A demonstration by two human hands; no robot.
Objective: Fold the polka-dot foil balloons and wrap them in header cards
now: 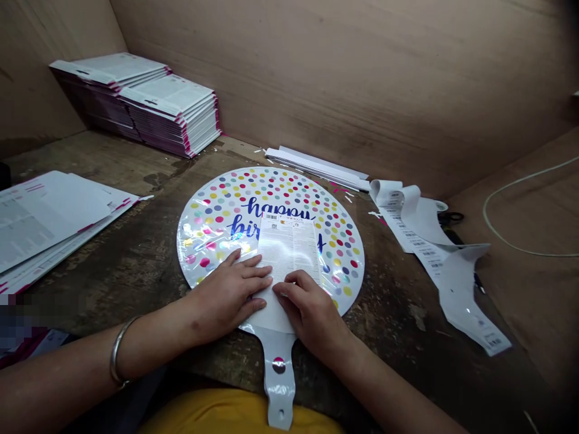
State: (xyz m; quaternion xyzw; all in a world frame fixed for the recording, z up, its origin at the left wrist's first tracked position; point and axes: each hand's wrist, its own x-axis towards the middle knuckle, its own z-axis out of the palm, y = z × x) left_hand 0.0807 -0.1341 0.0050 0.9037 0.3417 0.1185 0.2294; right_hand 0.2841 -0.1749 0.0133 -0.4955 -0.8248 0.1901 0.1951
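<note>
Left of the foil balloon (271,190), printed packaging sleeves (174,114) stand stacked. The balloon lies flat on a worn bench (398,343). On it, the left hand (228,295), fingers spread, and the right hand (312,316), fingers lightly curled, press a printed paper sheet (287,247) without pinching. Right of the balloon lies a curling barcode label strip (434,256).

From here my left hand (228,295) can pass leftward over the dark wooden bench top (113,163) as far as the loose printed sleeves (49,223), while the stacked sleeves (172,114) block the far corner beyond the foil balloon (271,187). My right hand (312,316) can cross the wood until the curling barcode label strip (434,253) gets in the way, and the white card strips (316,169) and cardboard wall (344,66) bar the back
</note>
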